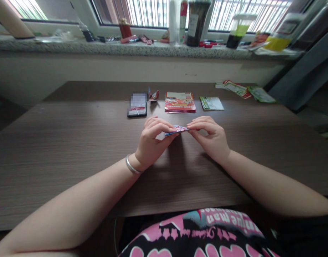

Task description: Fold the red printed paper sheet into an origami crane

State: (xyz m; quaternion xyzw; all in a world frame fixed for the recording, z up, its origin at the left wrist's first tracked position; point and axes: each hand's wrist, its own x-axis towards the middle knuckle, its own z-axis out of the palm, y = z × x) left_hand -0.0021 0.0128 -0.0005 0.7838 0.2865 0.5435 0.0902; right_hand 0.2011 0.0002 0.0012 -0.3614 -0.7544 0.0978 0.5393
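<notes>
A small folded piece of paper [181,128], blue with a red and white pattern, is held just above the table between both hands. My left hand [156,137], with a silver bangle at its wrist, pinches the paper's left part between thumb and fingers. At the paper's pointed right end, my right hand [210,135] pinches with thumb and fingertips. Beyond the hands lies a stack of red and cream printed leaflets [180,102]. A small folded paper figure [153,95] stands to the left of that stack.
A phone [137,105] lies left of the paper figure. Green and white cards [211,103] lie to the right, with more printed leaflets [237,89] at the table's far right. Bottles and a dark jar [197,23] stand on the stone windowsill [153,51] behind the table [73,142].
</notes>
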